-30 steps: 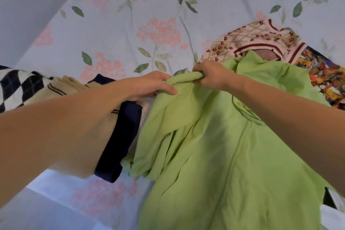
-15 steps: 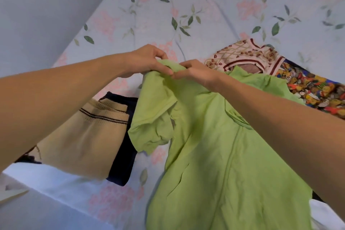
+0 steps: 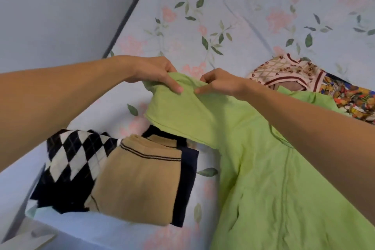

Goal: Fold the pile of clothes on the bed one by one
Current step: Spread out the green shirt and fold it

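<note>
On a floral bedsheet [image 3: 233, 16] against a grey wall [image 3: 60, 6]: green shirt [image 3: 274, 178] spread near the front edge, sleeve pinched aloft by left hand [image 3: 154, 71] and right hand [image 3: 219, 83]. Likely to slump and crease if either pinch slipped. Folded sweaters [image 3: 125, 172] just left; patterned garments [image 3: 288, 71] behind; open sheet beyond.

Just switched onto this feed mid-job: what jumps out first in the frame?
The bright green shirt fills the lower right, spread over the floral bedsheet. At centre, the left hand and right hand both pinch its sleeve, close together. At lower left lies a stack of clothes: a tan knit over a black-and-white argyle piece.
</note>
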### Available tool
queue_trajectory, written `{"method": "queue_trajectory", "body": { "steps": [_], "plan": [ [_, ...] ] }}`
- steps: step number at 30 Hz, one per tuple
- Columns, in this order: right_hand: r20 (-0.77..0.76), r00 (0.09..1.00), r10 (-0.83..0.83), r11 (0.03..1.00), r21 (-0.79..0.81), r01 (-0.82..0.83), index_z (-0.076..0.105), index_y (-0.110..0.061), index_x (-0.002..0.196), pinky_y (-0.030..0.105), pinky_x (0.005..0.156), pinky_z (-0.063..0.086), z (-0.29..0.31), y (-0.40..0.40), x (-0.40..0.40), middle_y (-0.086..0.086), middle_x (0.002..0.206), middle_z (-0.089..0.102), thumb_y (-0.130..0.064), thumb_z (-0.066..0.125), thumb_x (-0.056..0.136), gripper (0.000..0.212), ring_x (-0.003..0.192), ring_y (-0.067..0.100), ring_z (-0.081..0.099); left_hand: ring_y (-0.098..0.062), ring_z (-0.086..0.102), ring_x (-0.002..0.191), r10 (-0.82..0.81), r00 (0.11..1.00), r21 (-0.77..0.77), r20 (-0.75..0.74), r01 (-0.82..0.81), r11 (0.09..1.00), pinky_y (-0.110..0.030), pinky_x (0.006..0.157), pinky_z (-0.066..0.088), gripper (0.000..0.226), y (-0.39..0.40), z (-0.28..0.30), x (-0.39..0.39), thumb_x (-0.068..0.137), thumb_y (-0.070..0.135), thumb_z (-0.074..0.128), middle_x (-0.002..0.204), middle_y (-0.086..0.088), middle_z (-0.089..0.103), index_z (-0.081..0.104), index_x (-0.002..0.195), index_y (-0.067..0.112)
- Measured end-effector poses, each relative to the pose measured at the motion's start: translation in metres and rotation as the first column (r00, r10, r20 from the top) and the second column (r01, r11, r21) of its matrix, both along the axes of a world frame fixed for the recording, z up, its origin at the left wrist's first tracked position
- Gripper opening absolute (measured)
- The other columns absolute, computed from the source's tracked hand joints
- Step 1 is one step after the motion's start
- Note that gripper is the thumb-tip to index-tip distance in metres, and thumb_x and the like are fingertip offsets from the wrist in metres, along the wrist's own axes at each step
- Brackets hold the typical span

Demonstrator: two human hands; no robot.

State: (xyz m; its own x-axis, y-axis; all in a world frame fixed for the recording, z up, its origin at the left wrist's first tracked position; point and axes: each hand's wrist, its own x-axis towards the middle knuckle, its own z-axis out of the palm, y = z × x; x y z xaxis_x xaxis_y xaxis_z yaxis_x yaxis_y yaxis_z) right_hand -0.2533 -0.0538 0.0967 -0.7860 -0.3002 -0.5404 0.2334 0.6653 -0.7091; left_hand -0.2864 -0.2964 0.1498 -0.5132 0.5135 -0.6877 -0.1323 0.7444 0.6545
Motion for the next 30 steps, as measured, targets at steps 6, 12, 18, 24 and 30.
{"method": "queue_trajectory", "body": {
  "steps": [6,12,18,24,30],
  "plan": [
    [-0.12,0.992,-0.042,0.999,0.005,0.043,0.062,-0.01,0.074,0.028,0.062,0.035,-0.004,-0.055,-0.028,-0.001,0.065,0.048,-0.02,0.079,0.09,0.026,0.06,0.012,0.044,-0.018,0.077,0.093,-0.122,0.991,-0.197,0.052,0.13,0.972,-0.031,0.09,0.056,0.035,-0.067,0.013,-0.024,0.076,0.031,0.088,0.1,0.001,0.08,0.079,0.105,0.015],
    [-0.396,0.915,-0.079,0.965,0.199,0.17,0.067,-0.022,0.104,0.035,0.084,0.041,-0.038,-0.094,-0.011,-0.001,0.105,0.053,-0.026,0.08,0.083,0.025,0.101,0.018,0.048,-0.025,0.078,0.09,-0.017,0.999,-0.342,0.034,0.028,0.939,-0.045,0.091,0.061,0.035,-0.106,-0.01,-0.026,0.085,0.041,0.082,0.097,-0.002,0.08,0.077,0.105,0.013],
    [-0.172,0.961,-0.218,0.962,-0.203,0.182,0.064,-0.018,0.092,0.04,0.08,0.058,-0.048,-0.139,0.02,0.002,0.087,0.065,-0.002,0.083,0.08,0.027,0.076,0.016,0.061,-0.027,0.077,0.089,0.064,0.998,-0.321,0.01,-0.057,0.945,-0.042,0.085,0.063,0.031,-0.116,-0.028,-0.015,0.085,0.033,0.084,0.099,-0.006,0.08,0.076,0.108,0.014],
    [-0.111,0.975,-0.194,0.964,-0.208,0.168,0.067,-0.014,0.111,0.023,0.07,0.054,-0.054,-0.161,0.023,0.005,0.104,0.068,-0.005,0.081,0.085,0.03,0.088,0.016,0.066,-0.027,0.076,0.095,-0.11,0.991,-0.462,0.075,0.133,0.877,-0.041,0.095,0.059,0.029,-0.137,-0.02,-0.011,0.076,0.026,0.089,0.099,-0.005,0.08,0.08,0.099,0.01],
    [-0.075,0.99,-0.115,0.987,-0.117,0.106,0.069,-0.012,0.123,0.026,0.097,0.045,-0.054,-0.182,0.03,0.004,0.13,0.068,-0.017,0.075,0.094,0.03,0.124,0.016,0.061,-0.022,0.072,0.101,-0.127,0.991,-0.531,-0.035,0.09,0.843,-0.044,0.105,0.052,0.022,-0.166,-0.02,-0.006,0.084,0.03,0.084,0.104,0.0,0.076,0.077,0.098,0.015]
  ]
}}
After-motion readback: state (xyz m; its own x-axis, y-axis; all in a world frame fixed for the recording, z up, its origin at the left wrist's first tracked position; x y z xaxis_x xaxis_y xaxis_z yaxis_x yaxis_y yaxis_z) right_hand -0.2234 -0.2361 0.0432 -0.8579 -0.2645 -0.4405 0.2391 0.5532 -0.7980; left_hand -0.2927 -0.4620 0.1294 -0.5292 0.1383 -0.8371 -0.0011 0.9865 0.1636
